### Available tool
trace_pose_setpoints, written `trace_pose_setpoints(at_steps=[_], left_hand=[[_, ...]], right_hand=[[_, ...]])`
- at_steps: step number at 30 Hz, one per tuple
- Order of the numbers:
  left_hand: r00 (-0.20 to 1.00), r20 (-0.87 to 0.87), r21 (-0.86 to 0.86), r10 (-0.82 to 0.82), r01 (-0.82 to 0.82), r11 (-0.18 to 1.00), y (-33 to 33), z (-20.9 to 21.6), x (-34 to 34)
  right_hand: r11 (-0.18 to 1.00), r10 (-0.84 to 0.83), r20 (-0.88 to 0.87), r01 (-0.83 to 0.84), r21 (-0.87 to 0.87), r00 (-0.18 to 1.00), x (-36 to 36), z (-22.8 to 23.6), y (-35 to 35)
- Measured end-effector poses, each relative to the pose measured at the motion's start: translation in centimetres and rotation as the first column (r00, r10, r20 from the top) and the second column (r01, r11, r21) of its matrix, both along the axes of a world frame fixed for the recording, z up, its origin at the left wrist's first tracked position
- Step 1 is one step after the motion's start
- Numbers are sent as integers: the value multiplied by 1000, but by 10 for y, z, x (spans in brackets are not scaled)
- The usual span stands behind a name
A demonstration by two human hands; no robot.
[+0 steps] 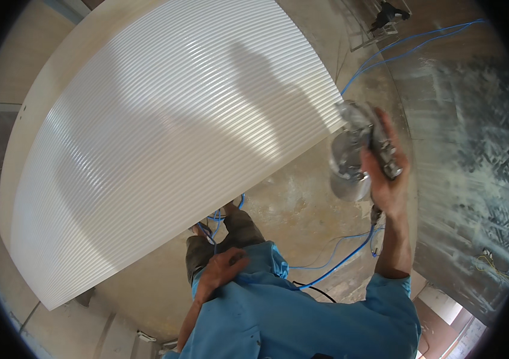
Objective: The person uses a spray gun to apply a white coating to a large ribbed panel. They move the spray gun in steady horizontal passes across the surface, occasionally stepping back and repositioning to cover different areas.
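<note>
Head view: Rigid and probably top-heavy, a metal spray gun (pixel 357 143) looks best held behind its cup (pixel 349 173), where the right hand (pixel 391 182) wraps it, leaving the cup left of the palm, near the ribbed white panel (pixel 176 137). The left hand (pixel 223 268) curls over the blue shirt (pixel 302 317), contents unclear.

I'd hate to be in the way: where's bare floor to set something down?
Bare floor shows right of the legs, between the ribbed panel and blue hoses, and between panel and left forearm. It's crowded around the feet, among hose loops.
</note>
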State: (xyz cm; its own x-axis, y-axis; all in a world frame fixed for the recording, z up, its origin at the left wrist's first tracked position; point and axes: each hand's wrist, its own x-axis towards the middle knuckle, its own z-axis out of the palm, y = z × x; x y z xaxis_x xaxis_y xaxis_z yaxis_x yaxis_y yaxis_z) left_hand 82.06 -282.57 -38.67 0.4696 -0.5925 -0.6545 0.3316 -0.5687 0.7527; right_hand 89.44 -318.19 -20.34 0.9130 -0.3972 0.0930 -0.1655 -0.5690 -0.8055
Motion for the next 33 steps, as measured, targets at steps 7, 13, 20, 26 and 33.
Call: trace_pose_setpoints(at_steps=[7, 13, 20, 26, 33], left_hand=[[1000, -16, -23, -8, 8, 1000, 22, -4, -12], [1000, -18, -13, -1, 0, 1000, 51, 2, -34], [999, -40, 62, -11, 14, 998, 98, -9, -69], [998, -16, 79, -55, 56, 995, 109, -12, -90], [994, 80, -129, 72, -62, 990, 84, -10, -91]], right_hand=[[988, -137, 23, 139, -71, 990, -26, 13, -2], [984, 22, -66, -10, 178, 998, -58, 24, 61], [884, 163, -33, -130, 449, 986, -91, 20, 144], [940, 62, 38, -71, 333, 997, -76, 5, 117], [983, -18, 82, 32, -183, 997, -32, -8, 18]])
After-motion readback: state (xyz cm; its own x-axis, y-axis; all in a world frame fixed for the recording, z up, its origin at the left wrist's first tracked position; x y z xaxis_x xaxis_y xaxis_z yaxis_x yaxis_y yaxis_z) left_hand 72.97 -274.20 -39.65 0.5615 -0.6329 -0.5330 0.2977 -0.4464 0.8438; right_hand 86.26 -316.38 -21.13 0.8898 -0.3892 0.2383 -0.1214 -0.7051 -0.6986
